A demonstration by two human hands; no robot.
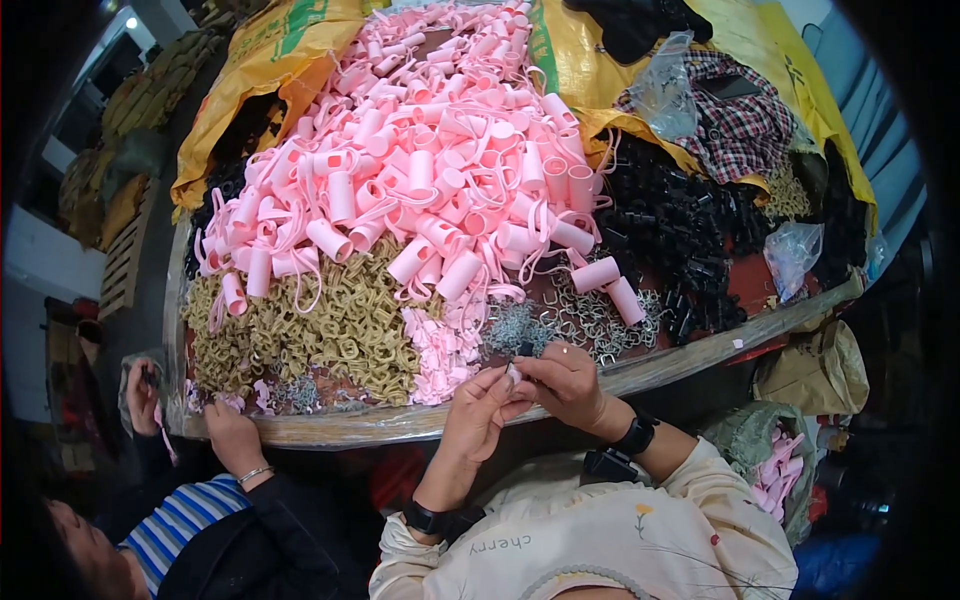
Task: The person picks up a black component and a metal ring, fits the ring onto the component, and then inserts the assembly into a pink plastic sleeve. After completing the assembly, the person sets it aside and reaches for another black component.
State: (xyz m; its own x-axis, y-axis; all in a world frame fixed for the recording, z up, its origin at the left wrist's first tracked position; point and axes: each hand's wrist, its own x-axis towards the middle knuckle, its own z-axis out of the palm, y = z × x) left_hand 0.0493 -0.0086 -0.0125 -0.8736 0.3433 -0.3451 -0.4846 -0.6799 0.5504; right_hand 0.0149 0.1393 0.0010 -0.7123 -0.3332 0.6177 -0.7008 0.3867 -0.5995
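Note:
My left hand (478,408) and my right hand (566,384) meet fingertip to fingertip just over the table's near edge, both closed in a pinch. A small black part (525,350) sticks up at my right fingertips. Between the two hands shows a tiny pale piece (514,373), too small to name. Right beyond them lie a pile of small grey metal pieces (516,328), a heap of small flat pink pieces (440,358) and bent metal hooks (612,330). A big mound of pink plastic cylinders with loop straps (420,170) rises behind.
Tan plastic parts (310,325) and black parts (670,230) cover the table on either side. A wooden rim (690,358) edges it. At left, a co-worker's hand (236,438) rests by the rim. A sack of pink pieces (775,475) stands at right.

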